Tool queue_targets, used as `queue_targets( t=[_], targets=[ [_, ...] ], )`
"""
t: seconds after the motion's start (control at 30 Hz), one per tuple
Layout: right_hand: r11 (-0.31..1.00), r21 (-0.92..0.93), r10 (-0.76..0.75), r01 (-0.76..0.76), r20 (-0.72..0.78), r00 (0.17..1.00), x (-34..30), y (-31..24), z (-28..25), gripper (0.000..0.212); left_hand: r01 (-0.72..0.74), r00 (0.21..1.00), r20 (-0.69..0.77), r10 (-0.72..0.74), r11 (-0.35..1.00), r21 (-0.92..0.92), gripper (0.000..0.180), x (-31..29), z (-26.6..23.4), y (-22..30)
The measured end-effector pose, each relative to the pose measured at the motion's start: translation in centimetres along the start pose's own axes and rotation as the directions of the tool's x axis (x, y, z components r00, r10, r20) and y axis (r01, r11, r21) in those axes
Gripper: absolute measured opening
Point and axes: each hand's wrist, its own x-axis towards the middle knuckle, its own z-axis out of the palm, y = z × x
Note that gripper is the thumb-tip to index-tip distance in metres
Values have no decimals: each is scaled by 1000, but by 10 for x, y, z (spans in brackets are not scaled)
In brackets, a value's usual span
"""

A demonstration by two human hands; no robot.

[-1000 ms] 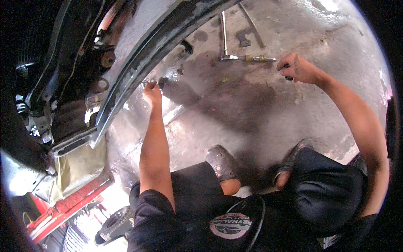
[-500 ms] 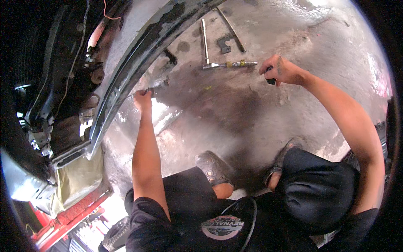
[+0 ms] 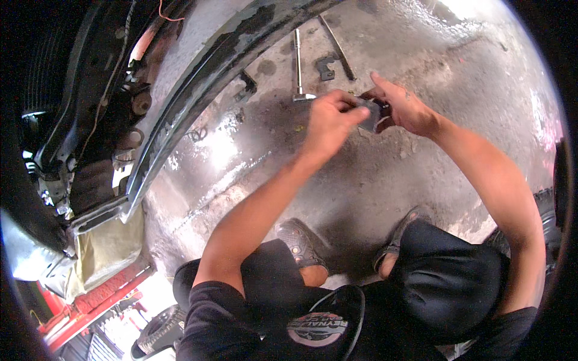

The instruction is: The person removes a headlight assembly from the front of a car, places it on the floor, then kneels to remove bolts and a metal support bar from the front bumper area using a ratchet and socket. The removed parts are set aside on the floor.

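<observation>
Out over the floor, my two hands meet right of centre. My left hand (image 3: 330, 120) pinches a dark grey flat piece (image 3: 369, 119) between thumb and fingers; its exact kind is not clear. Facing it, my right hand (image 3: 404, 108) curls its lower fingers around a small black piece (image 3: 383, 110), one digit pointing up and away. Where the two pieces come together, fingers hide part of them. Beyond my left hand a chrome ratchet (image 3: 298, 66) lies on the floor, its near end covered by that hand. A dark metal bracket (image 3: 326, 67) and a thin rod (image 3: 338, 48) lie beside it.
A long curved dark panel edge (image 3: 180, 99) sweeps along my left, with a black tab (image 3: 245, 88) under it. Vehicle parts and a tyre (image 3: 45, 72) stand farther left. A red metal frame (image 3: 90, 310) is at lower left. My knees and shoes flank the concrete floor (image 3: 301, 174).
My left hand has swung right from beside the panel edge, bringing the dark piece to my right hand. My right hand stayed near its place, turning and spreading one digit.
</observation>
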Motion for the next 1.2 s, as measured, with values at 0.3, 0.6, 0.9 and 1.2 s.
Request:
queue_targets(
  t=[0.3,0.6,0.9,1.2],
  targets=[
    [942,-330,-55,64,38,998,-2,30,-32,39,36,999,4,-36,998,-48,20,6,38,-14],
    [988,-147,-52,40,-79,996,-2,37,-50,36,-278,821,-50,569,474,835,24,52,0,-33],
    [945,-233,-216,231,91,972,4,34,-51,38,-131,881,-134,454,505,853,27,93,-26,-59],
    [988,-155,-19,-2,-133,991,-5,-8,-25,57,-442,842,-110,528,792,421,20,23,33,-4]
  ],
)
